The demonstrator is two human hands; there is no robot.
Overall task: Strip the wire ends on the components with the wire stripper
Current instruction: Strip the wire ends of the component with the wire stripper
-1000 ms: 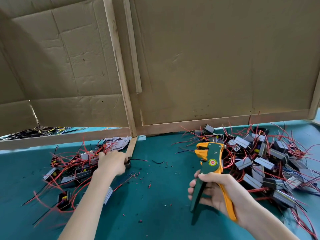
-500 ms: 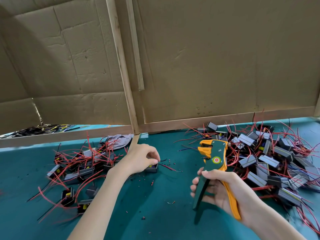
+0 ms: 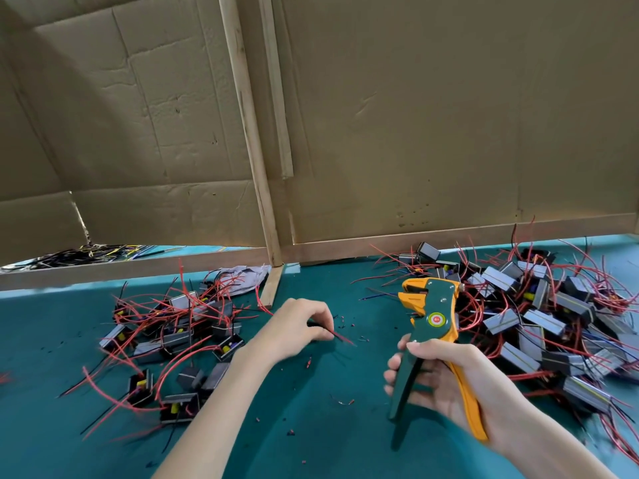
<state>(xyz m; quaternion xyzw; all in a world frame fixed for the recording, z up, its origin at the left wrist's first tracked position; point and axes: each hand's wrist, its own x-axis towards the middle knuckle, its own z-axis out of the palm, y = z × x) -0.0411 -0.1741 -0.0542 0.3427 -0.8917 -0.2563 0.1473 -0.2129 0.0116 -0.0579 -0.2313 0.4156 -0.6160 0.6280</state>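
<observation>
My right hand (image 3: 446, 385) grips the green and orange wire stripper (image 3: 430, 316) by its handles, jaws pointing up and left above the green mat. My left hand (image 3: 294, 326) hovers over the middle of the mat with curled fingers and pinches a red wire (image 3: 342, 337) that sticks out toward the stripper; the component it belongs to is hidden under the hand. A pile of small black components with red wires (image 3: 179, 326) lies to the left. A larger pile of grey and black components (image 3: 539, 312) lies to the right, behind the stripper.
The green mat (image 3: 311, 426) is dotted with short snippets of wire insulation (image 3: 345, 402). A cardboard wall with wooden battens (image 3: 249, 133) closes off the back. A bundle of dark wires (image 3: 86, 252) lies beyond the wall at the far left. A crumpled cloth (image 3: 242, 274) sits by the batten.
My left hand has come from the left pile toward the middle of the mat, bringing a component with its red wire. The right hand with the stripper has barely moved.
</observation>
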